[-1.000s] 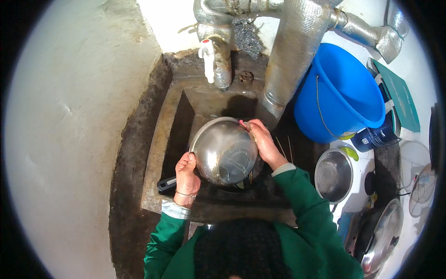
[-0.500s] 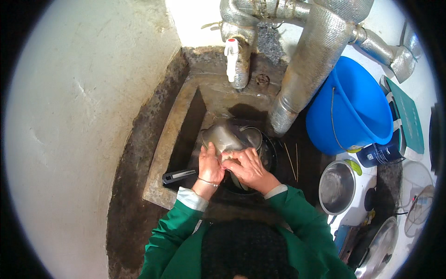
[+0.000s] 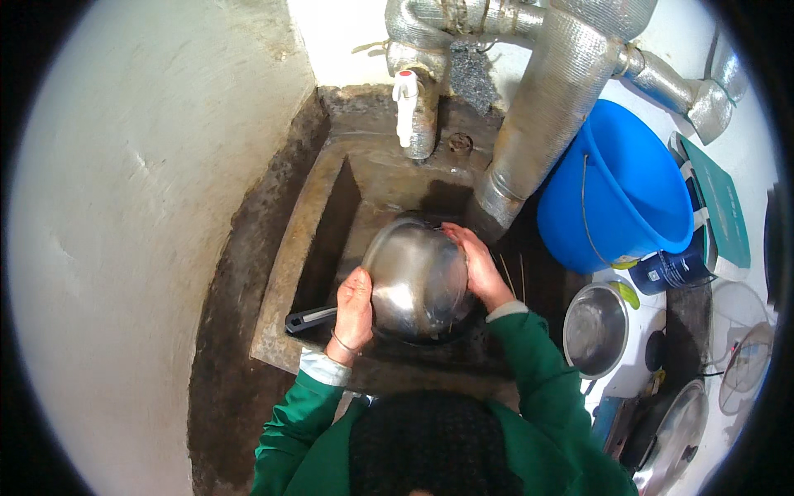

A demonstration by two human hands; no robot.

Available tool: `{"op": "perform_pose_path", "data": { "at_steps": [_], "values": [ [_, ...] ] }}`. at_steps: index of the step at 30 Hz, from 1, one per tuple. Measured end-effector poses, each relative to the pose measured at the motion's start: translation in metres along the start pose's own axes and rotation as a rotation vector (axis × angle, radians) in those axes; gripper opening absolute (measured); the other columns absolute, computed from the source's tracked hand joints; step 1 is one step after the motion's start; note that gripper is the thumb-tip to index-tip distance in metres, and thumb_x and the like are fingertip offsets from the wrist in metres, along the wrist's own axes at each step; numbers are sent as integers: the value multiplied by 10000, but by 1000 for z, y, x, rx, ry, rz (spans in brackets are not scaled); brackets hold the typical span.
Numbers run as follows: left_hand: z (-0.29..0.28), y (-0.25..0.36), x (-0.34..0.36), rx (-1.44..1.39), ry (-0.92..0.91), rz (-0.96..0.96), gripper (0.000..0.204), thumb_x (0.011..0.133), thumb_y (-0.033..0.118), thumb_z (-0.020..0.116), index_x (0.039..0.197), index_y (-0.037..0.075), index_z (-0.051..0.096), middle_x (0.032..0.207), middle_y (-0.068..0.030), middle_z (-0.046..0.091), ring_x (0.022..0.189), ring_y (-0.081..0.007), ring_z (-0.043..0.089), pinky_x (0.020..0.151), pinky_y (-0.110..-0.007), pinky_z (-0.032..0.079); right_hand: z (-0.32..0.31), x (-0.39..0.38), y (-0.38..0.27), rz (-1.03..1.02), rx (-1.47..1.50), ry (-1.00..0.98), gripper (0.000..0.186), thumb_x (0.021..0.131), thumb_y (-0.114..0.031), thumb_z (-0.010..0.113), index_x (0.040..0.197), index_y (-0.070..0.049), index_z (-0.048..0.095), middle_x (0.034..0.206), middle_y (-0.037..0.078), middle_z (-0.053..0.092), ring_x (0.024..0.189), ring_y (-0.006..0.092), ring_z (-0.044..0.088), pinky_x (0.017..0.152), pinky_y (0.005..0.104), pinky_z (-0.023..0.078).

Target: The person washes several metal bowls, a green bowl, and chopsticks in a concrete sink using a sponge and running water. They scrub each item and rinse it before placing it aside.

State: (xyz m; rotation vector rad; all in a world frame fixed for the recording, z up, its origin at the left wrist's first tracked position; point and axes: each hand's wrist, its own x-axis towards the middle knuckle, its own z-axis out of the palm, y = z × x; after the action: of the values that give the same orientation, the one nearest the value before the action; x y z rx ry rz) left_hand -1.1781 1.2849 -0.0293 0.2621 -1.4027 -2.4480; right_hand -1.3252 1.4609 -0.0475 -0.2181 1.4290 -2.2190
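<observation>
A shiny metal bowl [image 3: 418,285] hangs tipped over the sink, its rounded outside turned up toward me. My left hand [image 3: 354,310] grips its left rim, thumb laid along the edge. Across from it, my right hand [image 3: 478,269] holds the right rim with fingers pressed together. Below the bowl lies a dark pan, mostly hidden; a black handle [image 3: 310,318] sticks out to the left past my left hand. Whatever is in the pan is covered by the bowl.
The stone sink [image 3: 285,285] has a white tap [image 3: 404,107] at its back. A wrapped pipe [image 3: 538,116] slants down on the right, beside a blue bucket [image 3: 612,198]. Another metal bowl [image 3: 597,331], a green-topped scale [image 3: 718,207] and a pot lid [image 3: 678,442] stand to the right.
The metal bowl has turned over and now covers the pan. My hands have parted from close together to opposite sides of its rim, the right one moving outward and away from me.
</observation>
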Motion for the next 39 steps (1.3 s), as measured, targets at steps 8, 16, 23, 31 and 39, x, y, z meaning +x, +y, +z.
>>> {"op": "perform_pose_path", "data": {
  "at_steps": [8, 16, 23, 31, 39],
  "values": [
    [14, 0, 16, -454, 366, 63, 310, 945, 299, 430, 1070, 26, 504, 1075, -79, 560, 926, -172, 546, 820, -323, 457, 36, -52, 37, -646, -415, 85, 151, 907, -53, 409, 1056, -36, 400, 1243, 180, 416, 1094, 216, 439, 944, 369, 339],
    [6, -14, 12, -58, 192, -63, 296, 947, 275, 427, 1061, 27, 544, 998, -56, 606, 877, -140, 574, 776, -292, 472, 85, -31, -43, -880, -1057, -405, 249, 787, -1, 542, 1015, -69, 469, 1177, 176, 505, 1061, 353, 510, 994, 488, 303],
    [13, 18, 9, -305, 202, -109, 306, 942, 266, 437, 1104, 18, 514, 1053, -85, 586, 921, -177, 576, 820, -332, 476, 15, -18, -1, -27, -231, 42, 258, 960, -213, 409, 1162, -54, 424, 1146, 45, 498, 1080, 108, 432, 922, 257, 350],
    [7, -15, 20, -442, 489, -78, 312, 951, 284, 406, 1132, 42, 481, 1099, -79, 562, 981, -215, 553, 852, -369, 461, 67, -63, 13, -932, -1026, -149, 434, 759, -24, 582, 1172, -16, 450, 1301, 207, 362, 1208, 360, 371, 1023, 466, 267],
    [19, -3, 3, 246, 14, -24, 261, 939, 255, 466, 1005, 17, 550, 885, -13, 593, 753, -66, 505, 685, -236, 427, 72, -13, -49, -564, -1084, -387, 97, 782, -105, 562, 851, -60, 613, 1090, 104, 555, 1051, 249, 517, 948, 370, 376]
  ]
}}
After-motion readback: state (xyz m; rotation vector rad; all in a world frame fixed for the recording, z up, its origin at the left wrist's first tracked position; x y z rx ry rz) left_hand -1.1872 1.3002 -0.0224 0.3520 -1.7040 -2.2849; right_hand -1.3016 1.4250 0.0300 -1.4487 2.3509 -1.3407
